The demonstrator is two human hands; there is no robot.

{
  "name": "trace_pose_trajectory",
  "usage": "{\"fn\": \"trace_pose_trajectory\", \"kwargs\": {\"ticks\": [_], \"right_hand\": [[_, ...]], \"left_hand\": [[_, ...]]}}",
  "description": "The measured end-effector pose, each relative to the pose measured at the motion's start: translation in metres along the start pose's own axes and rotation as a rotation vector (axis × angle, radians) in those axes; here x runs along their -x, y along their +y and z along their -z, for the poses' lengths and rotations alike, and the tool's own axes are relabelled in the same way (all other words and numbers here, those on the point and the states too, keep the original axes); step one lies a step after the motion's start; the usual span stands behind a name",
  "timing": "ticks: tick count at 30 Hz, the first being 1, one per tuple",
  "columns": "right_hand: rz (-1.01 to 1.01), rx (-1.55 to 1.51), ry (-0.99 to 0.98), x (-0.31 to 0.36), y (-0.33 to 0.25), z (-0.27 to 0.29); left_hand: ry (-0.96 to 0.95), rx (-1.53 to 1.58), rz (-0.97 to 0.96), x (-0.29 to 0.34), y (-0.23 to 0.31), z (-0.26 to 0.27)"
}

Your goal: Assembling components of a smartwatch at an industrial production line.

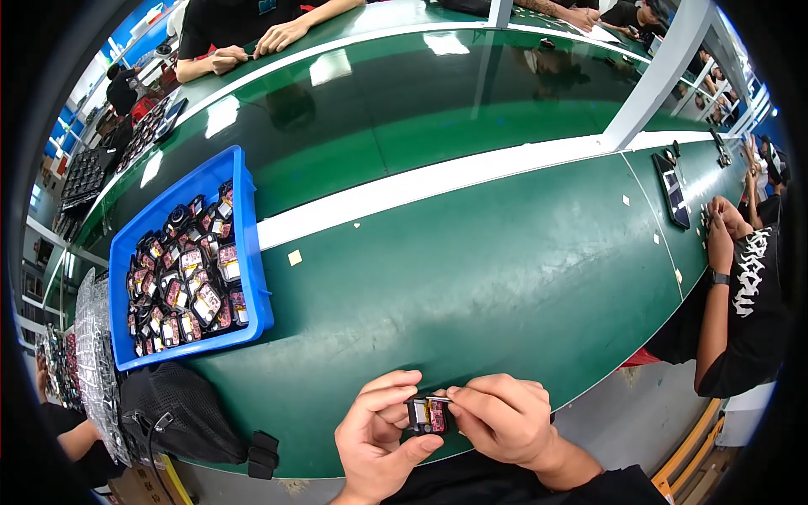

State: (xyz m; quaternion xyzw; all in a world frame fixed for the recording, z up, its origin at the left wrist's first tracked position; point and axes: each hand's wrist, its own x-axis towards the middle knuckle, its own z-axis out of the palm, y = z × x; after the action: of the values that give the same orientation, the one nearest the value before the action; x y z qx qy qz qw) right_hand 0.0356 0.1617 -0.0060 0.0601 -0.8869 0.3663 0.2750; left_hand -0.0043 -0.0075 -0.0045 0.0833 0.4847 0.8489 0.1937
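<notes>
Near the front edge of the bench, my left hand (pixel 383 438) is closed around a small black electronic device housing (pixel 429 414). Its open side faces up and shows a reddish circuit board, a yellow strip and a silvery-white part. From the right, my right hand (pixel 505 417) reaches over the housing's upper edge, thumb and forefinger pinched together. A thin, light-coloured sliver (pixel 437 399) shows at those fingertips, along the top of the housing; its kind is too small to make out.
A blue bin (pixel 263 295) full of similar open devices (pixel 192 259) stands on the green bench (pixel 396 278) at left. A black mesh bag (pixel 181 412) sits below it. A co-worker's arm (pixel 715 278) works at right near a black handheld device (pixel 672 190). A grey post (pixel 652 80) rises behind.
</notes>
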Motion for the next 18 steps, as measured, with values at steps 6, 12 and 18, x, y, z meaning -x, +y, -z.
{"fn": "trace_pose_trajectory", "kwargs": {"ticks": [6,12,18], "right_hand": [[0.0,0.015,0.01,0.0019,0.0001,-0.0005],[0.01,0.019,0.014,0.0039,-0.0006,-0.0003],[0.013,0.02,0.009,0.0057,0.0002,-0.0002]], "left_hand": [[0.004,-0.003,-0.004,-0.0004,0.0003,0.0],[0.015,-0.013,-0.002,0.0021,-0.0001,0.0001],[0.026,0.001,0.015,0.0021,0.0015,-0.003]]}}
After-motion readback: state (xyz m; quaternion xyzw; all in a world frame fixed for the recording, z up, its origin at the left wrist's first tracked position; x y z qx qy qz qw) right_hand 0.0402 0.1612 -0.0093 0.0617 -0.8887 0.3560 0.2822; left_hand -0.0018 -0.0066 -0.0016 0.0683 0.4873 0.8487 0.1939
